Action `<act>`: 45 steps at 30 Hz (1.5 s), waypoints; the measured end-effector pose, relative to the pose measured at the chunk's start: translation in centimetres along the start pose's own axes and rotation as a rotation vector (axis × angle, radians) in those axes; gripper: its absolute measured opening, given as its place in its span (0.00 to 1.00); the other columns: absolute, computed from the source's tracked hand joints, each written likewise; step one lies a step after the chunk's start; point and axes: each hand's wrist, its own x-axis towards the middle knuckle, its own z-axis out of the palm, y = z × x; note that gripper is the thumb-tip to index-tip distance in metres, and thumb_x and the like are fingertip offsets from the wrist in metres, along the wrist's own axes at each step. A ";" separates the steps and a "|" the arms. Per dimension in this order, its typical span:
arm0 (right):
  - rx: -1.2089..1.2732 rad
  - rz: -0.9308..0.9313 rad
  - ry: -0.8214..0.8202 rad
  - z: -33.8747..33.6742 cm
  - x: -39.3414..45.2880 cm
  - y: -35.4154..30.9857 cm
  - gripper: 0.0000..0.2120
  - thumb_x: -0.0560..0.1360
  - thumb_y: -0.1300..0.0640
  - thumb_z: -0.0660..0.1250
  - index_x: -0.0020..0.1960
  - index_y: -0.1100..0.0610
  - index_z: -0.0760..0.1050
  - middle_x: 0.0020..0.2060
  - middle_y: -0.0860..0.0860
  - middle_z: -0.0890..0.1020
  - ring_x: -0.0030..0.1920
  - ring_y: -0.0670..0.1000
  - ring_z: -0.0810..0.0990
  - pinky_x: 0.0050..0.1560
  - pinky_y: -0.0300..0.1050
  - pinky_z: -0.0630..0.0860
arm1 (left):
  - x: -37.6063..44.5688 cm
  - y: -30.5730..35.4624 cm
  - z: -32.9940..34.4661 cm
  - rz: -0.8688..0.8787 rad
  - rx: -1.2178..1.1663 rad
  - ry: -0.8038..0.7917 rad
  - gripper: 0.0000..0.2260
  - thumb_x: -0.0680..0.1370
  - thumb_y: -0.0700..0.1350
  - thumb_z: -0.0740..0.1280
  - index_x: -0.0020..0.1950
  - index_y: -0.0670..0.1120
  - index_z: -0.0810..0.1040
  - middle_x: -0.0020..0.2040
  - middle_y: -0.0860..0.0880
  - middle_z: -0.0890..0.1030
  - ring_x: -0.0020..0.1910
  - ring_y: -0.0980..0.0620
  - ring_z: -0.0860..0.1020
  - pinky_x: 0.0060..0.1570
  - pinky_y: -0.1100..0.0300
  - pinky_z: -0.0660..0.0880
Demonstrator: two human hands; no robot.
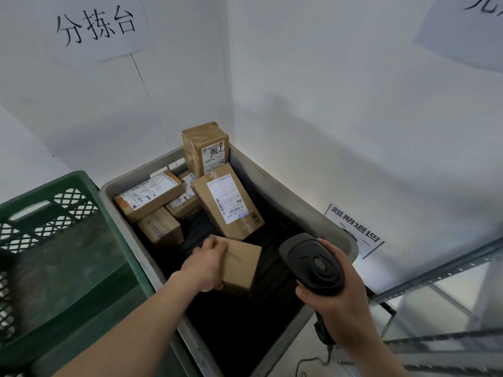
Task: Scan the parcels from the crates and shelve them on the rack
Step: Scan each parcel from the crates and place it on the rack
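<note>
parcel point(239, 268) gripped by left hand point(202, 268), arm outstretched

A single head-worn camera looks steeply down, close over the grey crate point(285, 191).

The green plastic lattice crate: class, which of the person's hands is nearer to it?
Left. The left hand grips a plain brown cardboard parcel inside the grey crate, beside the green plastic lattice crate. The right hand holds the black scanner farther away.

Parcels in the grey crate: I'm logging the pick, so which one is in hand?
The plain, label-less box nearest the camera; the left hand grips it.
</note>
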 end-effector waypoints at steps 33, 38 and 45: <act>0.035 -0.001 0.042 -0.1 -0.9 0.5 0.37 0.57 0.67 0.78 0.64 0.49 0.76 0.53 0.41 0.85 0.55 0.43 0.83 0.54 0.33 0.78 | -0.4 6.9 0.8 -0.012 -0.034 0.067 0.55 0.64 0.70 0.75 0.81 0.57 0.46 0.76 0.44 0.61 0.70 0.38 0.69 0.64 0.43 0.73; 0.052 -0.014 0.052 -0.9 -1.3 0.6 0.38 0.57 0.63 0.77 0.66 0.49 0.76 0.54 0.42 0.85 0.56 0.43 0.83 0.56 0.34 0.77 | -0.3 7.2 1.1 -0.066 -0.130 0.091 0.46 0.68 0.63 0.74 0.78 0.58 0.51 0.69 0.43 0.65 0.60 0.41 0.76 0.56 0.49 0.76; 0.073 0.003 0.066 -1.8 -2.1 0.7 0.37 0.57 0.64 0.77 0.65 0.49 0.76 0.53 0.43 0.85 0.55 0.44 0.84 0.55 0.35 0.79 | -1.3 5.5 -2.0 -0.137 -1.444 -0.025 0.29 0.77 0.44 0.69 0.75 0.58 0.63 0.61 0.45 0.77 0.52 0.40 0.81 0.45 0.38 0.82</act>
